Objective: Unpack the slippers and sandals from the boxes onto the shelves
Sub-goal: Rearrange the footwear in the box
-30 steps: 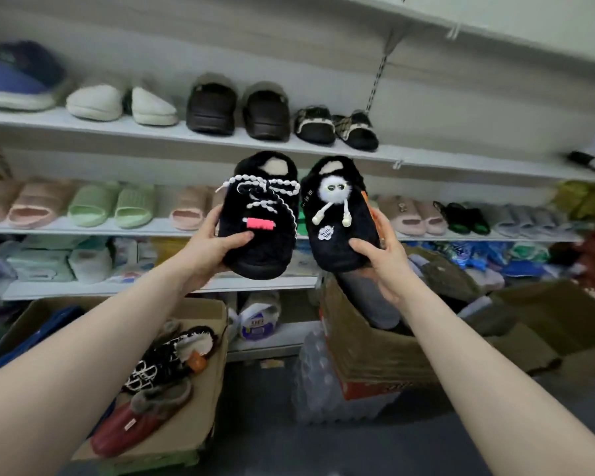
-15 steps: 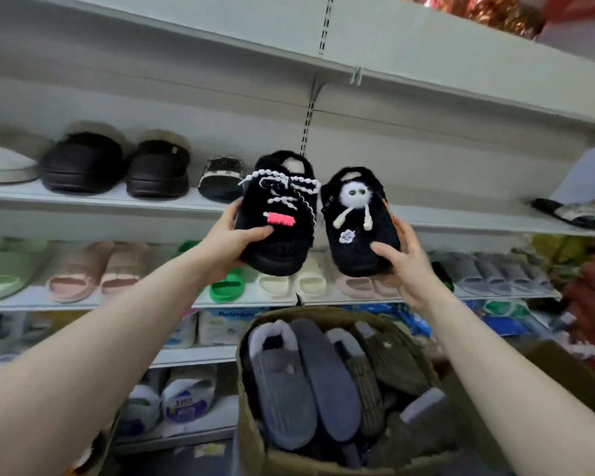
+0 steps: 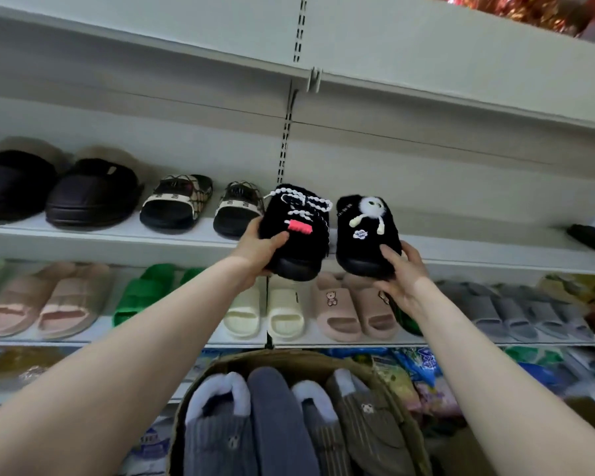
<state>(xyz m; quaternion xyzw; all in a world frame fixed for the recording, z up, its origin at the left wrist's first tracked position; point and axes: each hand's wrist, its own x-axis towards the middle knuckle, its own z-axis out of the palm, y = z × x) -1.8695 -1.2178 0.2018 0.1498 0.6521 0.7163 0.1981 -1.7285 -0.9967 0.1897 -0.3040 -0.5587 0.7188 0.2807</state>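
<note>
My left hand (image 3: 255, 250) grips a black fuzzy slipper with white laces and a red tag (image 3: 298, 231). My right hand (image 3: 401, 273) grips its partner, a black fuzzy slipper with a white pom-pom figure (image 3: 366, 235). Both slippers are held at the front edge of the upper white shelf (image 3: 478, 255), just right of a pair of black patterned slides (image 3: 176, 204). Below my arms an open cardboard box (image 3: 289, 359) holds several grey and olive plush slippers.
Dark brown clogs (image 3: 90, 194) stand further left on the upper shelf, and a dark slipper (image 3: 591, 237) lies at its far right. The shelf below carries pink, green, cream, bear-print and grey slides. Packaged goods fill the lowest shelf.
Both hands have carried the black slippers up and to the right, from mid-shelf height to the upper shelf's edge. The view has swung from the left box to the box of grey slippers.
</note>
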